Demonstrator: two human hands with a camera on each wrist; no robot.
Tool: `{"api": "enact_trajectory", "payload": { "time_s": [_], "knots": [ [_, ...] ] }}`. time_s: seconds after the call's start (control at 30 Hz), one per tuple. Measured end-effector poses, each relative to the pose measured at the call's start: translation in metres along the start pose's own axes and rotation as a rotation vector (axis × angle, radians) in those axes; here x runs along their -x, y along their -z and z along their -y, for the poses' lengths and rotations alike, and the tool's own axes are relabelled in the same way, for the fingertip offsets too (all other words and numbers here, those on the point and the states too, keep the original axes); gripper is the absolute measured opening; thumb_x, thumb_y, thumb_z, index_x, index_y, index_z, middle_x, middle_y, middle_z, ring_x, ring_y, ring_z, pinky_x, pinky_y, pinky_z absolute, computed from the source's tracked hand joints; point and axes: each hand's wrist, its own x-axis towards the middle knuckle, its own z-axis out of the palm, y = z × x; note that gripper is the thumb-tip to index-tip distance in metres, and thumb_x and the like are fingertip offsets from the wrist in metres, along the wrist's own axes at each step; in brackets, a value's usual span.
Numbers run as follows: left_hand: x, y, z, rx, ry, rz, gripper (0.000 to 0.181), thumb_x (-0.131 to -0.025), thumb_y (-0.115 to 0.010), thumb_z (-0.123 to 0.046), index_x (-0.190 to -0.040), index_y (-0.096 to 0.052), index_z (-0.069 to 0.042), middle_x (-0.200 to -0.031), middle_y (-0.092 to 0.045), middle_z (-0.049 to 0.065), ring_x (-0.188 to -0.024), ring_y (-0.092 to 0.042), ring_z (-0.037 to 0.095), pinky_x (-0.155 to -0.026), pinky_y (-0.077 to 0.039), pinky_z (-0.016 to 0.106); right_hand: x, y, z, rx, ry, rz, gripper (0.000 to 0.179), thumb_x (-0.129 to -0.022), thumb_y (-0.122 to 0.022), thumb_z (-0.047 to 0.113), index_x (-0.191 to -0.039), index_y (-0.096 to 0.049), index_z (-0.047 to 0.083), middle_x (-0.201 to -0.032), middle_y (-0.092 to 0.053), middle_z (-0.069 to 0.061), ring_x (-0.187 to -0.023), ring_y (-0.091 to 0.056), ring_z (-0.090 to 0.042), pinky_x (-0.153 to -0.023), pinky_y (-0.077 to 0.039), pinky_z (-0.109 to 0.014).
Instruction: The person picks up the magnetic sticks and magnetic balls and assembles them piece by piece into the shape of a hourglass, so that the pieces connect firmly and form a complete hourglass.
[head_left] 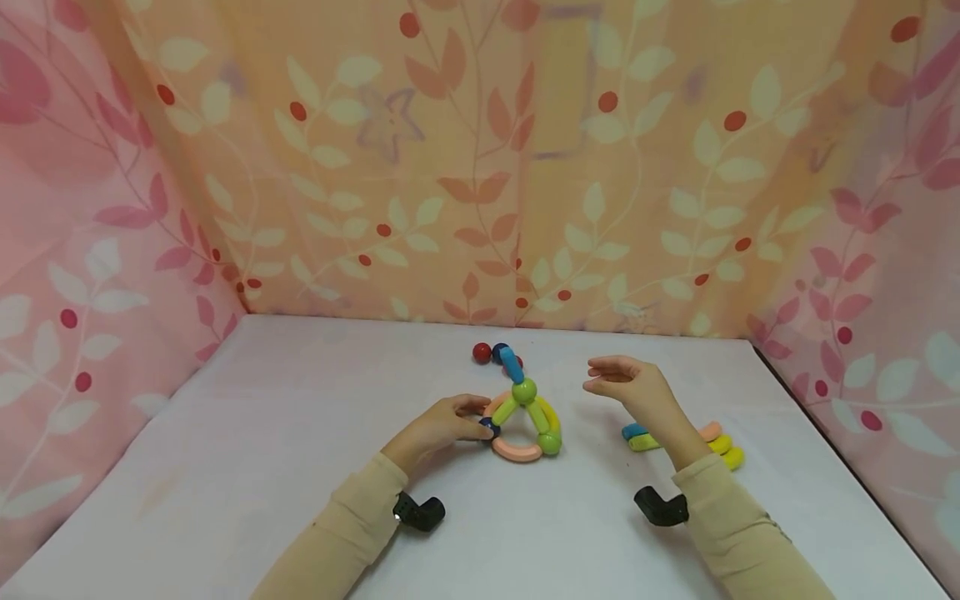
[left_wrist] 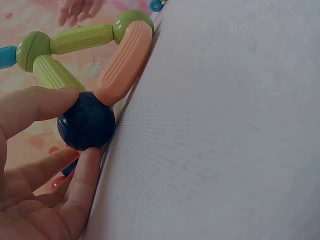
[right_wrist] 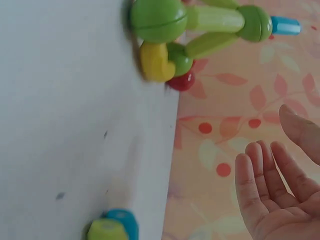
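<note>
A toy frame of magnetic balls and rods stands on the table, its green top ball (head_left: 524, 390) bearing a blue rod (head_left: 512, 365) that points up. Light green rods (head_left: 538, 418) slope down from that ball, and curved peach (head_left: 517, 452) and yellow (head_left: 555, 410) rods form the base. My left hand (head_left: 442, 427) pinches the dark blue ball (left_wrist: 86, 121) at the frame's left corner between thumb and fingertips. Held in the air right of the frame, my right hand (head_left: 636, 390) has nothing in it; the right wrist view shows its fingers (right_wrist: 252, 177) loosely extended, thumb apart.
Behind the frame lie a red ball (head_left: 482, 353) and another dark blue ball (head_left: 498, 353). Under my right forearm are loose rods: blue (head_left: 633, 431), light green (head_left: 643, 443), peach (head_left: 709, 431) and yellow (head_left: 731, 457). Floral cloth (head_left: 480, 167) walls the white table (head_left: 225, 467) at back and sides.
</note>
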Motion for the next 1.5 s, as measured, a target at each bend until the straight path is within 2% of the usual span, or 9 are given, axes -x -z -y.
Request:
{"api": "enact_trajectory", "payload": {
  "time_s": [0.3,0.53,0.63,0.8,0.87,1.03,1.23,1.4,1.5],
  "knots": [
    [0.003,0.0,0.002,0.013,-0.013,0.023,0.06,-0.083,-0.079,-0.018,-0.138,-0.057,-0.012,-0.14,-0.058,0.009,-0.111,-0.059,0.019,-0.103,-0.05,0.042,0.007,0.02,-0.027,0.09,-0.032,0.007,0.065,-0.086,-0.074,0.047,-0.135,-0.06,0.007,-0.133,-0.063,-0.017,-0.118,-0.061,-0.025,-0.101,-0.047,-0.038],
    [0.004,0.0,0.0,0.026,-0.036,0.019,0.06,-0.082,-0.08,-0.015,-0.137,-0.057,-0.008,-0.139,-0.058,0.011,-0.106,-0.059,0.017,-0.098,-0.051,0.037,0.014,0.035,-0.044,0.15,-0.152,0.035,0.063,-0.089,-0.073,0.043,-0.136,-0.058,0.004,-0.139,-0.059,-0.02,-0.128,-0.053,-0.036,-0.11,-0.04,-0.056],
    [0.004,-0.001,-0.001,0.032,-0.037,0.032,0.059,-0.082,-0.079,-0.014,-0.137,-0.057,-0.008,-0.138,-0.058,0.011,-0.107,-0.059,0.017,-0.097,-0.052,0.035,0.018,0.041,-0.052,0.168,-0.191,0.045,0.061,-0.089,-0.072,0.041,-0.136,-0.058,0.005,-0.141,-0.057,-0.02,-0.133,-0.047,-0.039,-0.108,-0.038,-0.059],
    [0.003,0.0,0.001,0.024,-0.028,0.024,0.059,-0.083,-0.079,-0.015,-0.137,-0.057,-0.009,-0.138,-0.059,0.01,-0.106,-0.059,0.018,-0.097,-0.052,0.035,0.021,0.047,-0.061,0.183,-0.191,0.051,0.061,-0.088,-0.073,0.043,-0.135,-0.059,0.007,-0.14,-0.058,-0.019,-0.129,-0.05,-0.037,-0.091,-0.05,-0.041],
    [0.003,0.001,0.001,0.018,-0.024,0.017,0.06,-0.082,-0.079,-0.016,-0.138,-0.057,-0.01,-0.139,-0.058,0.01,-0.107,-0.059,0.018,-0.098,-0.052,0.037,0.02,0.048,-0.063,0.176,-0.185,0.06,0.061,-0.088,-0.074,0.042,-0.135,-0.059,0.006,-0.14,-0.059,-0.019,-0.128,-0.051,-0.037,-0.09,-0.051,-0.041],
    [0.003,0.0,0.001,0.008,-0.005,0.006,0.06,-0.082,-0.08,-0.018,-0.137,-0.058,-0.012,-0.139,-0.058,0.009,-0.109,-0.059,0.019,-0.101,-0.05,0.041,0.017,0.047,-0.068,0.162,-0.168,0.081,0.058,-0.087,-0.076,0.035,-0.132,-0.061,0.002,-0.136,-0.061,-0.021,-0.123,-0.056,-0.034,-0.1,-0.048,-0.052],
    [0.002,0.0,0.001,0.008,0.008,-0.001,0.06,-0.082,-0.081,-0.019,-0.137,-0.058,-0.012,-0.137,-0.06,0.009,-0.109,-0.059,0.02,-0.104,-0.048,0.045,0.013,0.045,-0.072,0.161,-0.163,0.104,0.055,-0.084,-0.08,0.029,-0.128,-0.064,-0.001,-0.13,-0.065,-0.02,-0.114,-0.058,-0.026,-0.093,-0.049,-0.032],
    [0.002,-0.001,0.001,0.015,0.004,-0.002,0.06,-0.082,-0.081,-0.019,-0.137,-0.058,-0.013,-0.138,-0.059,0.009,-0.111,-0.058,0.021,-0.106,-0.047,0.046,0.01,0.044,-0.07,0.185,-0.207,0.111,0.051,-0.084,-0.08,0.027,-0.125,-0.066,0.001,-0.13,-0.064,-0.021,-0.118,-0.055,-0.032,-0.102,-0.048,-0.045],
    [0.001,-0.001,0.001,0.015,0.005,-0.006,0.06,-0.082,-0.081,-0.018,-0.136,-0.058,-0.013,-0.138,-0.059,0.008,-0.111,-0.057,0.021,-0.105,-0.046,0.045,0.007,0.044,-0.068,0.218,-0.255,0.119,0.049,-0.084,-0.08,0.03,-0.123,-0.067,0.004,-0.131,-0.063,-0.021,-0.117,-0.054,-0.034,-0.102,-0.046,-0.052]
  ]
}}
